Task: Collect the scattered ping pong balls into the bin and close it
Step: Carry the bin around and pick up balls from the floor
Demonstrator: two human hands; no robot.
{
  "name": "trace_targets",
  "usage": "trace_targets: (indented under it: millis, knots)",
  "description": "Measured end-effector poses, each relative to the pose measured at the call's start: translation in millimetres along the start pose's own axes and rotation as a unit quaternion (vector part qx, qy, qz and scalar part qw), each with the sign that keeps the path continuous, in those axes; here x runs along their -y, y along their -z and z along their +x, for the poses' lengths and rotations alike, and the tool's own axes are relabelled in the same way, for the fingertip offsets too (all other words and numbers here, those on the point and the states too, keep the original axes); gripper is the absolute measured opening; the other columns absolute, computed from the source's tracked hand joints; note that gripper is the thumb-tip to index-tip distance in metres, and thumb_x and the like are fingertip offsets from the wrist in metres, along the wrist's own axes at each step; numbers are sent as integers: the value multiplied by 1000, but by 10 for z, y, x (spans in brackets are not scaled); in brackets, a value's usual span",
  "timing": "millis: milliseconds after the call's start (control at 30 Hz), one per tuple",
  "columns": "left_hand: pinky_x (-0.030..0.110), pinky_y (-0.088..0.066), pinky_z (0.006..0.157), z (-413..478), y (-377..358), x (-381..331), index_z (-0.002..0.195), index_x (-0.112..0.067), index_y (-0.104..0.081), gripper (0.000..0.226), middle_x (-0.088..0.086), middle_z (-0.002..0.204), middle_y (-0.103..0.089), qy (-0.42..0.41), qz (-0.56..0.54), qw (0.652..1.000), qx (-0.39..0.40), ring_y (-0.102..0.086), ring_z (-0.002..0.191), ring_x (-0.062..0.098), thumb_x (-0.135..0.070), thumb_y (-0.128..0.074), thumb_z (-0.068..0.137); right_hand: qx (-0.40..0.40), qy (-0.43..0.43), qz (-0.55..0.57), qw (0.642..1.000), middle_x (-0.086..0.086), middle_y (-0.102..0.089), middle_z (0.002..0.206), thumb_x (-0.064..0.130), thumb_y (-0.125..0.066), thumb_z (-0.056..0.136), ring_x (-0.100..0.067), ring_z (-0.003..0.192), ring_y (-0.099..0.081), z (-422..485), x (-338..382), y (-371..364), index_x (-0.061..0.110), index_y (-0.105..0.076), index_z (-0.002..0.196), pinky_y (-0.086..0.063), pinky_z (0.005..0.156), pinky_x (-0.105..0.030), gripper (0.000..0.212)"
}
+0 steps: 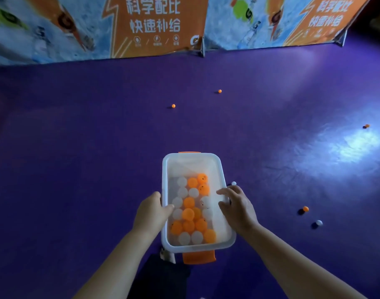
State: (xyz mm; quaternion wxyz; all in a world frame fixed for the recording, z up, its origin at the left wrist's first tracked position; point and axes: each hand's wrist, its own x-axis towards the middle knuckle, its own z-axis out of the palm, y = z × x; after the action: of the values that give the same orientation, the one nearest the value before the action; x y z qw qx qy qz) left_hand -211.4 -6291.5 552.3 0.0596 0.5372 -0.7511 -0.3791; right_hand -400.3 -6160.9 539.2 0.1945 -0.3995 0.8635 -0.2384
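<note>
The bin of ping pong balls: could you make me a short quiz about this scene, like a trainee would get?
1. True or false: the bin has its lid on.
2. Which hand grips the bin's rim with thumb inside: left or right?
3. How many balls lie loose on the purple floor?

Key:
1. False; it is open.
2. Left; the right hand rests at the opposite rim.
3. Six visible: four orange, two white, one white ball just beyond the right hand.

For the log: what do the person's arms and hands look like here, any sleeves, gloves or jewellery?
Both the left hand and the right hand are bare: no gloves, rings or watch visible. Both forearms are uncovered up to the frame edge, so no sleeves show. The fingers carry nothing visible.
</note>
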Motion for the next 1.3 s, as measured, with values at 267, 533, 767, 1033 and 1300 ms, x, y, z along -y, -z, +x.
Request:
trace_targets:
  millis: [267,533,767,1033,1300]
  knots:
    - [27,-27,46,1546,206,-467,65,-12,-33,32,0,61,-43,-37,24,998,34,-35,52,16,-19,-61,80,-20,-92,25,995,8,-45,126,19,-55,92,-6,94,-46,1192,204,26,25,-58,120,-37,64,-14,29]
    - [27,-24,44,2605,-95,-1104,63,-15,-33,32,0,62,-44,-80,93,991,59,-35,51,12,-21,-57,85,-42,-162,53,984,4,-49,124,20,-57,89,-16,96,-54,2107,-157,86,25,-57,122,-49,72,-29,33]
    - [26,-25,45,3658,-531,-1675,63,-17,-32,35,0,63,-45,-71,108,989,68,-37,52,12,-25,-56,87,-10,-199,91,976,6,-46,129,24,-51,91,-11,97,-51,3249,-667,152,32,-39,137,-50,71,-26,48]
    - [33,-26,51,4959,-1175,-2105,71,-11,-39,31,3,66,-47,-24,149,986,64,-45,65,29,-31,-53,91,70,-261,88,959,13,-52,123,44,-55,89,-10,81,-55,4525,-1408,159,30,-21,147,-44,67,-27,68]
    - [28,-21,45,6156,-2206,-1831,66,-16,-33,31,-2,62,-45,24,171,982,82,-40,57,23,-23,-55,87,96,-388,42,916,8,-51,127,32,-49,96,-11,90,-55,5272,-2620,-546,25,-44,134,-51,72,-32,39]
